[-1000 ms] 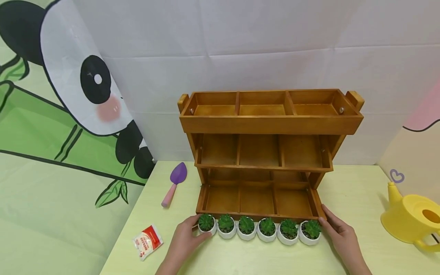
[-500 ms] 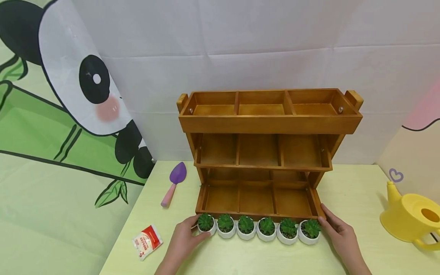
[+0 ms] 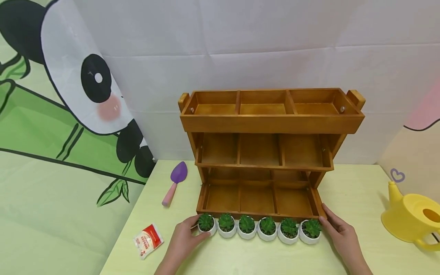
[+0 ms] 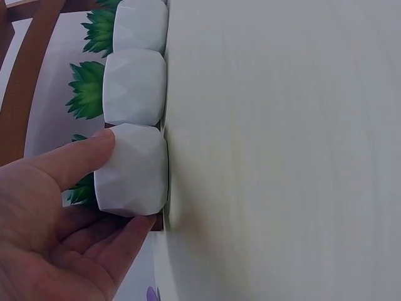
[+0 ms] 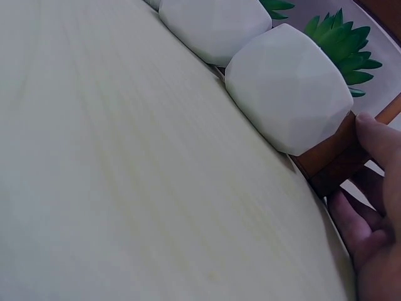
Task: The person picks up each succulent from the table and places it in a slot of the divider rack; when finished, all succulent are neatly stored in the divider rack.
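A wooden plant stand point(image 3: 271, 125) with three tiers stands at the table's middle, each tier split into compartments. Along its front edge runs a row of several green succulents in white faceted pots point(image 3: 246, 228). My left hand point(image 3: 185, 236) holds the leftmost potted succulent point(image 4: 133, 172) between thumb and fingers; in the left wrist view the thumb lies at the pot's rim. At the stand's lower right corner, my right hand point(image 3: 338, 233) grips the wood, thumb in front and fingers along the side. Close by it is the rightmost white pot point(image 5: 288, 91).
A purple trowel with a pink handle point(image 3: 174, 183) lies left of the stand. Nearer the front left is a red and white packet point(image 3: 148, 241). A yellow watering can point(image 3: 407, 215) stands at the right. Behind everything hangs a pale cloth point(image 3: 268, 57) with a panda print.
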The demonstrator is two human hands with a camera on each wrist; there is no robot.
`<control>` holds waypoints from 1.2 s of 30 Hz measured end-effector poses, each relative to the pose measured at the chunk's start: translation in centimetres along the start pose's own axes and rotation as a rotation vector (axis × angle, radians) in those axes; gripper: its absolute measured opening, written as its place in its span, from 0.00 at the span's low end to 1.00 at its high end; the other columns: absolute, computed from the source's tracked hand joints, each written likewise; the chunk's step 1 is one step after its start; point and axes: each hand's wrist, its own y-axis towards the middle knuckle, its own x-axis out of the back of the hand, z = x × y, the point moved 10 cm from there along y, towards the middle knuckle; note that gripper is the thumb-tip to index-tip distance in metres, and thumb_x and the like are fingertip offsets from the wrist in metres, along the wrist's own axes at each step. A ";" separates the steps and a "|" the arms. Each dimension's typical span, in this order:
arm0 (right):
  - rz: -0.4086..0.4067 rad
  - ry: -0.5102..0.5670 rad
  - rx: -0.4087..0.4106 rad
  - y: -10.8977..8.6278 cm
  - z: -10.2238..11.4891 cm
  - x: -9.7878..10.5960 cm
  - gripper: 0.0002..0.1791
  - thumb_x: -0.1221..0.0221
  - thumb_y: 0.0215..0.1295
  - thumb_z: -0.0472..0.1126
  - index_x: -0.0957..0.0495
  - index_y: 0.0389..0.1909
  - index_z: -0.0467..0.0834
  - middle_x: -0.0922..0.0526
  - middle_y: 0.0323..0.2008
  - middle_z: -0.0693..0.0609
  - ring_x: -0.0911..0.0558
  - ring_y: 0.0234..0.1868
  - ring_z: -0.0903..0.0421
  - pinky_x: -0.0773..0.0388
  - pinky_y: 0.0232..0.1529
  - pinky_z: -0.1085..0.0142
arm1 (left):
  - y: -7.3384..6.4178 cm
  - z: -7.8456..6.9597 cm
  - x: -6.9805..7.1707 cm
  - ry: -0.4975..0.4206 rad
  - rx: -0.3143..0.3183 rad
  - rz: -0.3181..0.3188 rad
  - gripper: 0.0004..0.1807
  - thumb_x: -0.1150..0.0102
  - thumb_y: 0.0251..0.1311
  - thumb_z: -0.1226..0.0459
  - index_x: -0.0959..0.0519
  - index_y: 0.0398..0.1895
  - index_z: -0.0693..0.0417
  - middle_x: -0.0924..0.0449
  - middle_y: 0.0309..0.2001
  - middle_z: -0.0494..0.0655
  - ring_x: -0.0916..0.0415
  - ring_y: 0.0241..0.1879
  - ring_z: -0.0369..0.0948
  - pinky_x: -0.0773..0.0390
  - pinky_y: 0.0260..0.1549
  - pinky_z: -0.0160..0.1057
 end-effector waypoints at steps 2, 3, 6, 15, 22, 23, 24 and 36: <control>0.002 -0.002 0.000 0.0 0.0 -0.1 0.29 0.39 0.77 0.49 0.28 0.75 0.46 0.28 0.69 0.43 0.34 0.57 0.85 0.33 0.51 0.88 | -0.1 0.0 0.1 -0.002 0.005 0.001 0.30 0.17 0.51 0.60 0.16 0.57 0.61 0.14 0.54 0.54 0.17 0.55 0.51 0.18 0.55 0.53; 0.004 -0.002 -0.001 0.0 -0.1 -0.1 0.29 0.39 0.77 0.50 0.28 0.75 0.46 0.28 0.69 0.43 0.34 0.57 0.85 0.33 0.51 0.88 | -0.1 0.1 0.1 -0.003 0.007 0.002 0.30 0.17 0.51 0.60 0.16 0.57 0.61 0.14 0.54 0.54 0.17 0.55 0.51 0.18 0.55 0.53; 0.007 -0.008 -0.006 0.0 -0.1 -0.1 0.29 0.40 0.78 0.50 0.28 0.75 0.47 0.28 0.70 0.43 0.34 0.57 0.85 0.33 0.51 0.88 | -0.2 0.2 0.1 -0.006 0.014 0.006 0.31 0.17 0.51 0.60 0.16 0.58 0.62 0.14 0.55 0.55 0.17 0.56 0.52 0.18 0.55 0.53; 0.012 -0.007 -0.019 -0.1 0.0 -0.1 0.30 0.40 0.78 0.51 0.29 0.75 0.47 0.28 0.69 0.42 0.34 0.56 0.85 0.32 0.50 0.88 | -0.2 0.2 0.3 -0.005 0.027 0.008 0.31 0.19 0.53 0.60 0.17 0.60 0.61 0.15 0.57 0.57 0.18 0.57 0.52 0.18 0.56 0.51; 0.000 -0.002 0.001 -0.1 0.2 0.0 0.29 0.40 0.77 0.50 0.28 0.75 0.47 0.28 0.69 0.42 0.33 0.56 0.85 0.32 0.50 0.88 | -0.2 -0.2 1.1 -0.016 -0.005 -0.028 0.30 0.18 0.52 0.61 0.16 0.58 0.60 0.14 0.55 0.54 0.16 0.55 0.51 0.18 0.55 0.48; 0.000 0.000 0.003 -0.1 0.2 -0.1 0.29 0.39 0.77 0.49 0.28 0.75 0.47 0.28 0.69 0.42 0.33 0.56 0.85 0.32 0.50 0.88 | -0.2 -0.2 1.1 -0.018 -0.012 -0.031 0.30 0.18 0.52 0.61 0.16 0.58 0.60 0.14 0.55 0.54 0.16 0.55 0.51 0.18 0.55 0.48; 0.000 0.003 0.005 -0.1 0.2 0.0 0.29 0.39 0.77 0.49 0.28 0.75 0.46 0.28 0.69 0.42 0.33 0.56 0.85 0.32 0.50 0.88 | -0.2 -0.3 1.2 -0.018 -0.022 -0.034 0.30 0.18 0.52 0.61 0.16 0.58 0.60 0.14 0.55 0.55 0.16 0.55 0.51 0.17 0.54 0.48; 0.002 0.011 0.004 -0.1 0.2 -0.1 0.29 0.39 0.77 0.49 0.29 0.75 0.46 0.28 0.69 0.43 0.33 0.57 0.85 0.32 0.51 0.88 | -0.3 -1.5 2.5 -0.132 -0.061 -0.056 0.29 0.19 0.52 0.66 0.17 0.60 0.58 0.15 0.57 0.53 0.17 0.56 0.49 0.17 0.52 0.40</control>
